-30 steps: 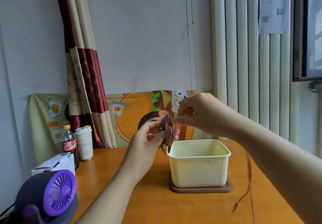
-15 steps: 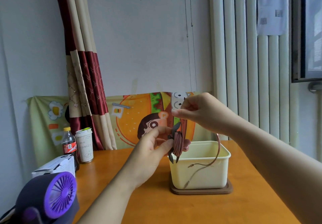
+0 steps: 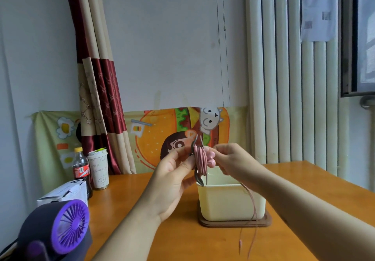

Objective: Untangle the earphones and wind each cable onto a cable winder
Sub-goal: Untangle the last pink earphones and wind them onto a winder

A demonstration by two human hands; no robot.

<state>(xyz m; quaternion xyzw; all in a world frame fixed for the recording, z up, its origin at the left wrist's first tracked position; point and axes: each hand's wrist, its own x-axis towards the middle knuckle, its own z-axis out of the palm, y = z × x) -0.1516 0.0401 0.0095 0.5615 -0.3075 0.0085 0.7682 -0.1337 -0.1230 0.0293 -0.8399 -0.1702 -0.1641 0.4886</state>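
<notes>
Dusty-pink earphone cable sits mostly coiled in tight loops on a dark grey cable winder, held upright in the air above the near-left corner of a cream plastic box. The left hand grips the winder; the right hand pinches the cable just beside the coil with curled fingers. A loose tail hangs down across the box front and its brown base. On the orange wooden surface, well to the left, stand a purple fan, a cola bottle and a paper cup.
</notes>
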